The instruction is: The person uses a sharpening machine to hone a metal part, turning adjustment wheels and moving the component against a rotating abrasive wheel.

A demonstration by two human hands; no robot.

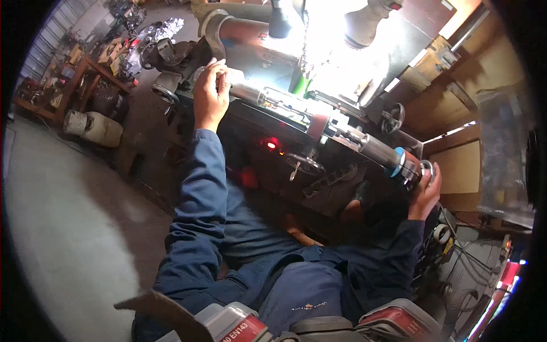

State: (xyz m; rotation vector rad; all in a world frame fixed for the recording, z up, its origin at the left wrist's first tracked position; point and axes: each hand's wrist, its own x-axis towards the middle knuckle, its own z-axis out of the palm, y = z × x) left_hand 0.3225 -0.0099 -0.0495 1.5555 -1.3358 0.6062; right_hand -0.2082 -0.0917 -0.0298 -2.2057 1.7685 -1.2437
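Observation:
A long bar of metal cylinders and rods (379, 149) lies slantwise across a machine that resembles a lathe or grinder. My left hand (209, 100) is at the bar's left end, with fingers and thumb closed around a pale, brightly lit round part (233, 74). Beside it is a grey metal cylinder (246, 91). At the right end, my right hand (425, 195) has its fingers curled on a small silver handwheel (427, 167). Next to that wheel sits a blue-edged collar (397, 162). A brown block (319, 124) stands near the middle.
Larger handwheels (305, 164) project from the machine's front, near a glowing red light (272, 145). A strong lamp glare washes out the back. Wooden panels (456, 165) stand at right. A pale tank (94, 128) and cluttered shelving are at far left.

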